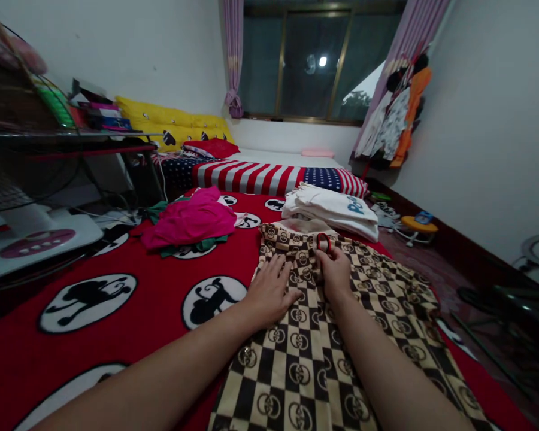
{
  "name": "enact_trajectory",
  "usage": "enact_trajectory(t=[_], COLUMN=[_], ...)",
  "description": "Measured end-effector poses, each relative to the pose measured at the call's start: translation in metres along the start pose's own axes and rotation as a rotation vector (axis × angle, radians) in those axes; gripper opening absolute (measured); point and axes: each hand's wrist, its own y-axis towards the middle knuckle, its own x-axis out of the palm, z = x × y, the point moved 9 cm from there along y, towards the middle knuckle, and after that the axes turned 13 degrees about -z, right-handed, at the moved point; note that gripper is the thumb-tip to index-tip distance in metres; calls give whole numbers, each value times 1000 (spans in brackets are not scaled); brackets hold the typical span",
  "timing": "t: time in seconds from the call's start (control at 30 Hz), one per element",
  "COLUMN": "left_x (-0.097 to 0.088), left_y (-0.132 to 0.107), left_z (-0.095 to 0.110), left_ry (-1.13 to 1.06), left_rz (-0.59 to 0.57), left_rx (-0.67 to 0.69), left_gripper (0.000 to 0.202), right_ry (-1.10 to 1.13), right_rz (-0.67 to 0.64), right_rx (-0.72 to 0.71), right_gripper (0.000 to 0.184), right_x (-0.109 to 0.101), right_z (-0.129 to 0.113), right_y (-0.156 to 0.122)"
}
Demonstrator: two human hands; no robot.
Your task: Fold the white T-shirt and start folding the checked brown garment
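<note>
A brown-and-tan checked garment (299, 341) with round motifs lies spread out on the red blanket, its sheer pale edge at the far end. Flat on its left side rests my left hand (273, 290), fingers stretched out and holding nothing. My right hand (335, 269) is closed in a pinch on the cloth near the top middle. A small red-and-black loop (324, 242) shows right at those fingertips; whether it is part of the garment I cannot tell. Just beyond the garment sits a folded white stack of cloth (330, 209) with blue lettering.
A bright pink cloth (193, 218) is heaped over green cloth on the red blanket (161, 263). Further back is a bed with a striped, starred cover (251, 178). At left stands a cluttered desk (72, 136); a small yellow-topped stool (418, 225) is at right.
</note>
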Motion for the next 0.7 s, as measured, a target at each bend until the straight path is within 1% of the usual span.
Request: enact_trajectory(t=[0.07, 0.13, 0.2, 0.27, 0.33, 0.4, 0.43, 0.47, 0.53, 0.6, 0.63, 0.7], left_x=[10, 13, 12, 11, 11, 12, 12, 11, 10, 8, 7, 5], left_y=[-2, -3, -3, -3, -3, -4, -4, -4, -5, -5, -5, -6], left_z=[-6, -7, -6, -5, -4, -4, -4, -3, -3, -3, -2, -3], left_ry=[9, 16, 17, 12, 0, -19, -27, -33, -40, -40, -38, -45], left_rz=[-30, -26, -13, 3, 17, 29, 36, 44, 56, 61, 60, 58], left_rx=[-35, -56, -62, -56, -48, -39, -34, -29, -18, -7, -2, 5], left_gripper=[70, 72, 70, 67, 65, 64, 64, 64, 66, 69, 69, 67], right_ry=[0, 2, -28, -124, -237, -315, -347, -386, -506, -668, -763, -967], right_rz=[90, 195, 275, 297, 259, 159, 79, -24, -259, -456, -514, -545], right_rx=[-1, -34, -112, -212, -281, -316, -327, -337, -349, -342, -334, -321], right_gripper=[29, 29, 29, 28, 27, 24, 22, 20, 18, 21, 24, 33], right_x=[-14, -29, -40, -40, -30, -9, 6, 24, 67, 111, 130, 160], right_z=[2, 0, -10, -27, -45, -60, -67, -73, -82, -86, -87, -87], right_y=[1, 2, -2, -9, -17, -20, -20, -17, -10, 0, 5, 17])
